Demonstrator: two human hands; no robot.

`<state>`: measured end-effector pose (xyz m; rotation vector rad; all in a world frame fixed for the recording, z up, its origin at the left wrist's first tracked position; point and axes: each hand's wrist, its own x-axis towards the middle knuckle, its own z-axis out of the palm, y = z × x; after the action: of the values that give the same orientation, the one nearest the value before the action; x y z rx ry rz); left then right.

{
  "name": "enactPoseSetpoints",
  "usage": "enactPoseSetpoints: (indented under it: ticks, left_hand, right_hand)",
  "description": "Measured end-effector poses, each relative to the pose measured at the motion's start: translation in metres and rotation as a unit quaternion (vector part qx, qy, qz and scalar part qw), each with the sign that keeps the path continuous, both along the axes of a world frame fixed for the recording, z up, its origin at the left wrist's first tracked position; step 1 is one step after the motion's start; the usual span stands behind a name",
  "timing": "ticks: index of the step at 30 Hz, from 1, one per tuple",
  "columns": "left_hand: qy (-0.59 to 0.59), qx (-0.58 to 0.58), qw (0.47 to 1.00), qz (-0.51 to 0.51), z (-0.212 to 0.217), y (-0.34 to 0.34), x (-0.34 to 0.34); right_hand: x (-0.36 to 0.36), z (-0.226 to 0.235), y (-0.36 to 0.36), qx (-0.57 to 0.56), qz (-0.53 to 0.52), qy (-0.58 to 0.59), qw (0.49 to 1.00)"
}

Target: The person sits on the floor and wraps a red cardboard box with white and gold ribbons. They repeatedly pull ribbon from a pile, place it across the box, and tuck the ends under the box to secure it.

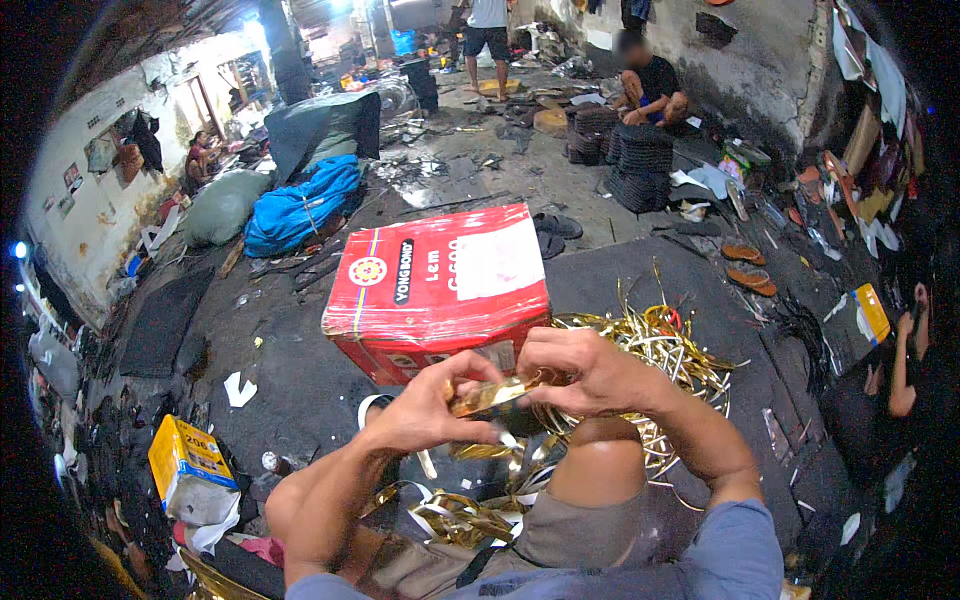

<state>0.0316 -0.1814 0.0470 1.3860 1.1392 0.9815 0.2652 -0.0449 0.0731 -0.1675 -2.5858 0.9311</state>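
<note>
Between my two hands stretches a shiny gold strip (487,398), folded or layered. My left hand (425,408) pinches its left end, thumb below and fingers curled above. My right hand (590,372) grips the other end, fingers bent over it. Just beyond my hands stands a red carton (430,275) wrapped in clear plastic, a white label on top. A tangled heap of thin gold strips (690,375) lies right of the carton, partly behind my right forearm. More gold and white strips (465,518) lie between my legs.
A yellow-and-white box (193,470) sits at lower left. Beyond the carton are a blue bundle (300,205) and dark sandals (555,228); brown sandals (748,270) lie at right. A person (655,85) crouches by black stacks (642,170). Another person's arm (903,370) shows at the right edge.
</note>
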Motion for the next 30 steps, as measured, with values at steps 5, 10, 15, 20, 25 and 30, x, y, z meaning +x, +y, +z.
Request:
enactPoseSetpoints:
  ticks: [5, 10, 15, 20, 25, 30]
  left_hand:
    - [0.098, -0.009, 0.992, 0.076, 0.014, -0.024, -0.089]
    - [0.155, -0.087, 0.982, 0.057, 0.021, -0.032, -0.127]
    - [0.27, -0.186, 0.943, -0.052, -0.029, -0.05, -0.117]
    - [0.415, 0.196, 0.887, -0.044, -0.008, -0.033, -0.069]
    - [-0.2, -0.052, 0.976, -0.062, -0.006, 0.001, -0.027]
    - [0.105, -0.102, 0.987, 0.069, 0.038, 0.002, -0.098]
  right_hand:
    - [0.0, 0.013, 0.039, 0.055, -0.103, -0.005, 0.993]
    - [-0.017, 0.037, 0.083, 0.131, -0.128, -0.031, 0.983]
    - [0.034, 0.103, 0.112, 0.172, -0.229, -0.015, 0.958]
    - [0.007, 0.103, 0.057, 0.019, -0.01, -0.16, 0.987]
    - [-0.057, 0.075, 0.015, 0.043, 0.074, -0.119, 0.989]
    - [-0.069, 0.045, 0.085, 0.06, -0.001, -0.088, 0.994]
